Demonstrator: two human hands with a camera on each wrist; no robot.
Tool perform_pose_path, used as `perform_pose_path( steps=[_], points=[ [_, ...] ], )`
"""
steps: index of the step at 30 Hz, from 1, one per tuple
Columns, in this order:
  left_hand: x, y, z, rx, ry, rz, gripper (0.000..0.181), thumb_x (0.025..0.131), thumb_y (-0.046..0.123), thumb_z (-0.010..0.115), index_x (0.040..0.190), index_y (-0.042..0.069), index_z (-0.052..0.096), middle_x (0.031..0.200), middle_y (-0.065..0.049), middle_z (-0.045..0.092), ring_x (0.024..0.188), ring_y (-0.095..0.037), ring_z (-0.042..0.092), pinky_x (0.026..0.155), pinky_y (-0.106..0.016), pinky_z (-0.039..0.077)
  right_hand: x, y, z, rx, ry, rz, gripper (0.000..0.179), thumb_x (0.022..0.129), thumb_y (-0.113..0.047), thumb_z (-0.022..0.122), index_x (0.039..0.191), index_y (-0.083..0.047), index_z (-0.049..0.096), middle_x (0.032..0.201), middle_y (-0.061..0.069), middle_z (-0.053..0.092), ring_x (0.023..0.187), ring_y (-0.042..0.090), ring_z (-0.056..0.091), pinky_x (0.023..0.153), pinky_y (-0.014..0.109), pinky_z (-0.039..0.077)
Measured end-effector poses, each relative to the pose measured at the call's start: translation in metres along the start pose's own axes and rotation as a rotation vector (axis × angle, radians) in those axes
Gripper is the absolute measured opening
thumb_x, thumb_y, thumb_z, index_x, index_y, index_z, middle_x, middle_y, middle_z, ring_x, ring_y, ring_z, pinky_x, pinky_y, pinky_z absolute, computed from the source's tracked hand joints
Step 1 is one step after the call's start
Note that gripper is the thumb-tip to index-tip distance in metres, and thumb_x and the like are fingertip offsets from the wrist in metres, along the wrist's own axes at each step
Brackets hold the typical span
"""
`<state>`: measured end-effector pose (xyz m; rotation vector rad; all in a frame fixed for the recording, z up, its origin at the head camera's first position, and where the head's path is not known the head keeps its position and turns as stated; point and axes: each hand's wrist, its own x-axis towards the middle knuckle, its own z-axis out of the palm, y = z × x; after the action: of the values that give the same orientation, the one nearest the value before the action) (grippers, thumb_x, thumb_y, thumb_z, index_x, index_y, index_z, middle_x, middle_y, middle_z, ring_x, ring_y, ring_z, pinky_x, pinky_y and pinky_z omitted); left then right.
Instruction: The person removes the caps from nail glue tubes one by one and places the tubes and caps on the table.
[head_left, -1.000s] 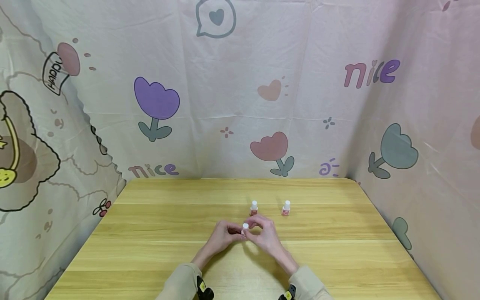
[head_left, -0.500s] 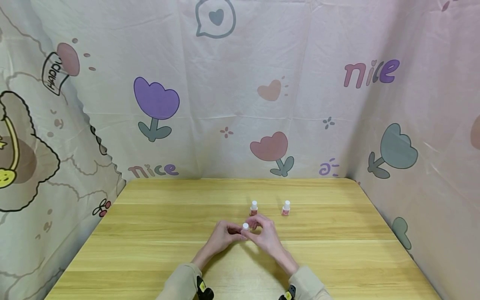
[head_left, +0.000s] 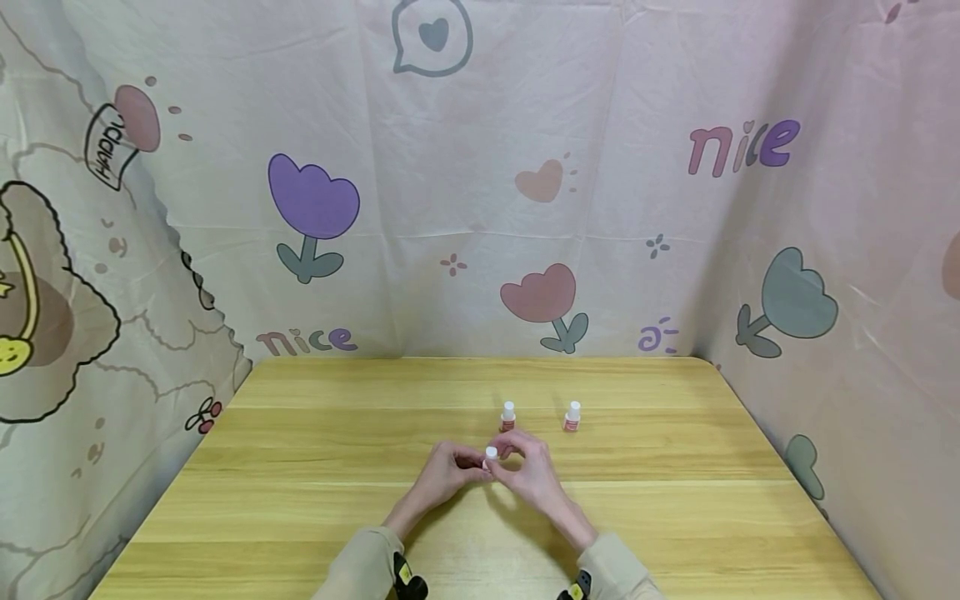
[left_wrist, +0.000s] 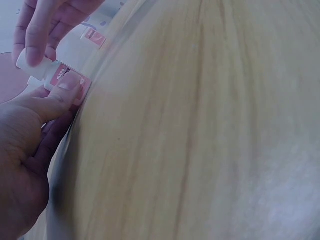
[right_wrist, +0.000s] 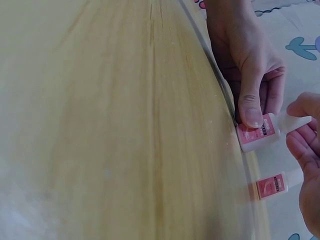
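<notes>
My left hand (head_left: 446,475) pinches the body of a small white bottle (right_wrist: 257,142) with a red-pink label, holding it upright at the table surface. The left thumb lies across the label in both wrist views. From the other side my right hand (head_left: 532,468) grips the bottle's white cap (head_left: 491,452) between thumb and fingers. Just beyond the right fingers stands a second bottle (head_left: 508,414) of the same kind, its base partly hidden in the head view. A third such bottle (head_left: 573,417) stands upright farther right.
The wood-grain table (head_left: 300,433) spreads around both hands. Behind it and at both sides hangs a pale cloth (head_left: 450,208) printed with flowers, hearts and words.
My right thumb and fingers shift slightly around the cap, forward at half a second ago and then back. The left hand and the standing bottles keep their places.
</notes>
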<state>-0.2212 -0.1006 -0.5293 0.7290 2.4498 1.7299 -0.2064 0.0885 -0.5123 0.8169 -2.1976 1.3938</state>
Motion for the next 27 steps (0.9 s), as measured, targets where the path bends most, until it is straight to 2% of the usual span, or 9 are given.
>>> perform_pose_path(
  steps=[5, 15, 27],
  points=[
    [0.0005, -0.0007, -0.0001, 0.015, -0.002, 0.011, 0.016, 0.082, 0.011, 0.082, 0.096, 0.005, 0.080, 0.091, -0.013, 0.079, 0.078, 0.001, 0.068, 0.072, -0.017, 0.054, -0.0002, 0.0013, 0.0003, 0.006, 0.016, -0.050, 0.027, 0.072, 0.011, 0.080, 0.095, -0.001, 0.071, 0.083, 0.010, 0.072, 0.071, 0.026, 0.067, 0.067, 0.036, 0.059],
    [-0.0002, 0.0014, -0.0001, 0.013, -0.006, 0.026, 0.016, 0.083, 0.011, 0.081, 0.097, 0.003, 0.080, 0.093, -0.014, 0.079, 0.079, 0.003, 0.067, 0.072, -0.017, 0.055, -0.0002, 0.0013, 0.0004, 0.006, 0.019, 0.049, 0.028, 0.071, 0.003, 0.087, 0.093, -0.004, 0.070, 0.085, 0.009, 0.072, 0.071, 0.022, 0.066, 0.067, 0.026, 0.057],
    [0.0004, -0.0006, 0.0000, 0.009, -0.002, 0.012, 0.014, 0.083, 0.011, 0.081, 0.095, 0.005, 0.080, 0.089, -0.013, 0.079, 0.076, 0.001, 0.067, 0.070, -0.017, 0.054, 0.0011, -0.0010, -0.0004, 0.026, 0.023, 0.014, 0.023, 0.074, 0.005, 0.084, 0.091, -0.004, 0.071, 0.085, 0.010, 0.073, 0.071, 0.025, 0.068, 0.067, 0.034, 0.060]
  ],
)
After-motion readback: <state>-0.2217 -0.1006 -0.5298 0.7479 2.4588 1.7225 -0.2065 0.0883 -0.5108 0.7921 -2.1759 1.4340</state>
